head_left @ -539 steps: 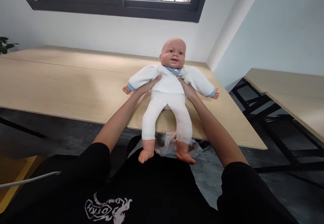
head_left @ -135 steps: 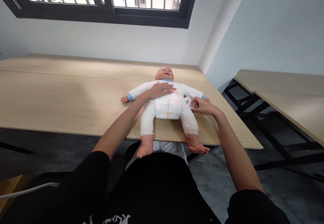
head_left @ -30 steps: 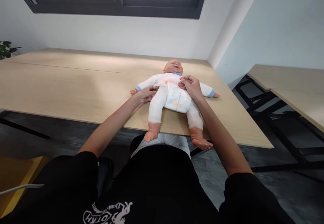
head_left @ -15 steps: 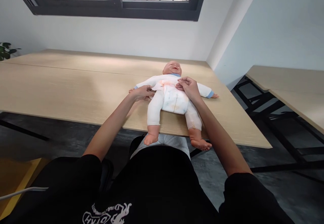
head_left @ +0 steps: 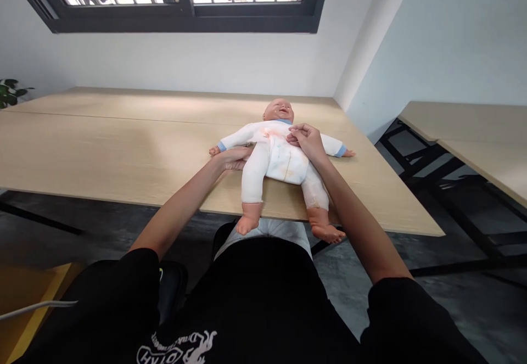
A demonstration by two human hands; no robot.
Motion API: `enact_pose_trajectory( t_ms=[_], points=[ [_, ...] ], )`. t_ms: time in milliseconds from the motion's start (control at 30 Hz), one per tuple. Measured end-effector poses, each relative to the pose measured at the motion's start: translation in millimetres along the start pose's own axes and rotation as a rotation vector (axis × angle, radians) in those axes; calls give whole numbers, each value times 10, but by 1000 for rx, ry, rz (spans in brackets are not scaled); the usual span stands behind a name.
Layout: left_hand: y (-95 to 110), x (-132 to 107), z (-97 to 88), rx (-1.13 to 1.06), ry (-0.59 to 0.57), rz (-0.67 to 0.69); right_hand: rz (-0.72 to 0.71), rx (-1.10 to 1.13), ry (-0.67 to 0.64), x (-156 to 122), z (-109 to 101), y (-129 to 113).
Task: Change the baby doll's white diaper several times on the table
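A baby doll point(head_left: 254, 174) with a white cloth body and blue cuffs lies face up on the table, head away from me and feet over the near edge. A white diaper point(head_left: 287, 162) covers its front between the legs. My left hand point(head_left: 237, 158) is at the doll's hip on the left, its fingertips tucked in beside and partly behind the body. Over the diaper's upper right part, my right hand point(head_left: 307, 138) is closed in a pinch at its front edge; the thumb and fingers meet near the doll's belly.
The light wood table point(head_left: 123, 150) stretches far to the left, against the wall below a barred window point(head_left: 185, 18). A second table point(head_left: 473, 128) stands at the right. A yellow box-like thing point(head_left: 45, 298) with a pale cable point(head_left: 39, 304) is at lower left.
My left hand has moved slightly down and in, and its fingers have slid behind the doll's side. The doll's left-side leg shifts a little right. My right hand stays put.
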State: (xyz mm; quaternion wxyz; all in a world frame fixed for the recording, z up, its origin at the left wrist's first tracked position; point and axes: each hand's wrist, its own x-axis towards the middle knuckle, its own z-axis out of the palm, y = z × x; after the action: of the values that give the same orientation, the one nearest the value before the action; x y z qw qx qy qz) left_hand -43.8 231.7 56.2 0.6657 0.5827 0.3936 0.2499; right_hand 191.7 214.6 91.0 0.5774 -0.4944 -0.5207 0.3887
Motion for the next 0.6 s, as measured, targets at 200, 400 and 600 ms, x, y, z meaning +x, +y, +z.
enact_pose_trajectory(
  t_ms=[200,400,600],
  points=[
    [-146,145,94,-240,-50,11,54,20,25,35,-49,-31],
    [-113,151,294,-111,6,135,90,55,28,45,-42,-27],
    [-58,88,377,-29,108,229,139,140,13,9,-54,-71]
  ],
)
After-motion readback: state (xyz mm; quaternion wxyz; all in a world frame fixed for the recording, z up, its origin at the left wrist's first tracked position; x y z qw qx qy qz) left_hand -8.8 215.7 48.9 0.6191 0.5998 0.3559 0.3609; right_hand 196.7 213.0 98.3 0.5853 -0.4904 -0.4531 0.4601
